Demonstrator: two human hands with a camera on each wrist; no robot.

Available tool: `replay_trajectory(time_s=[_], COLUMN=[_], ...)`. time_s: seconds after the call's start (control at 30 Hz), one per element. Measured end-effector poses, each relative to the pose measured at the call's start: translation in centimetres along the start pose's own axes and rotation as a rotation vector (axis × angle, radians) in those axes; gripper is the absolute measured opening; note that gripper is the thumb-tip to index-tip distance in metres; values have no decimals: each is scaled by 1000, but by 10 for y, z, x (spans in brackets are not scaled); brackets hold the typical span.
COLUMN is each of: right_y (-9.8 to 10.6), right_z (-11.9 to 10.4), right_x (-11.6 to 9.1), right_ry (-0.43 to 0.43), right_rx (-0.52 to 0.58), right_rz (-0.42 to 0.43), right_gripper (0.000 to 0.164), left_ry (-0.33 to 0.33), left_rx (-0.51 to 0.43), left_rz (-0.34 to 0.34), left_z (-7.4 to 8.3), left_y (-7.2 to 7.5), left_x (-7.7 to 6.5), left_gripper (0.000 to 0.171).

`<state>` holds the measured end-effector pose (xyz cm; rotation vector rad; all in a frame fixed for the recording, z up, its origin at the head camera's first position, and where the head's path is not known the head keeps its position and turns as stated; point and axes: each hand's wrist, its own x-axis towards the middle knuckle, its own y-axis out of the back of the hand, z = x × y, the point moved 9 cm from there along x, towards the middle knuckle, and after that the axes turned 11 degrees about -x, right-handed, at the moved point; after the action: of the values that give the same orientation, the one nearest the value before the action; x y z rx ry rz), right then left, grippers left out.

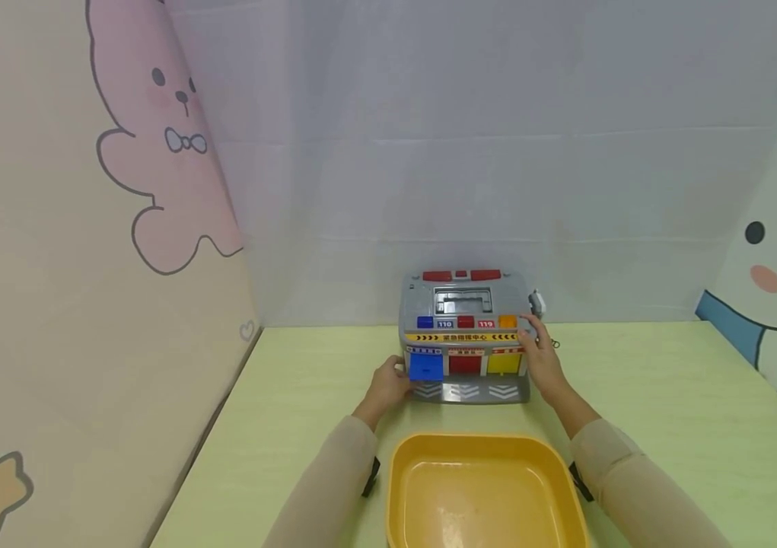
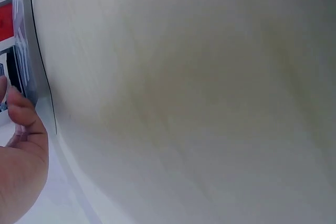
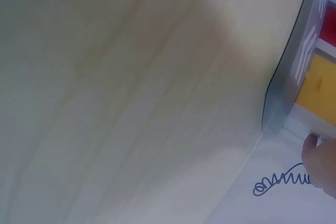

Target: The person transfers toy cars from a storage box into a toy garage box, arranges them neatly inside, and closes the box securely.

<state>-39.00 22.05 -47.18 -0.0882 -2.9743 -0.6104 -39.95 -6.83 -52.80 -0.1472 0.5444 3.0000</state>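
A grey toy rescue station with a carrying handle on its roof stands near the back wall. Its blue door is swung outward, while the red door and yellow door hang down closed. At the station's front left corner is my left hand, its loosely bent fingers beside the uncovered blue doorway; in the left wrist view the thumb and a finger show with nothing between them. My right hand holds the right front edge of the station, thumb toward the front.
A yellow tray sits on the pale green table in front of the station, between the forearms. A coiled dark cord shows at the station's right side. Behind stands a pale curtain wall.
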Motion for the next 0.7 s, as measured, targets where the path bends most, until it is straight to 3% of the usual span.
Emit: replay_trajectory(time_s=[0.17, 0.37, 0.7], right_y=[1, 1, 0], right_z=[-8, -26, 3], right_x=[-4, -14, 1], right_ry=[-20, -43, -14], right_rx=[20, 24, -23], right_rz=[-24, -42, 1], right_gripper=[53, 51, 58], left_ry=[-34, -30, -40], left_rx=[76, 86, 17], left_rz=[37, 75, 67], left_z=[2, 3, 11], left_y=[4, 8, 11], left_x=[5, 6, 1], left_gripper=[38, 30, 28])
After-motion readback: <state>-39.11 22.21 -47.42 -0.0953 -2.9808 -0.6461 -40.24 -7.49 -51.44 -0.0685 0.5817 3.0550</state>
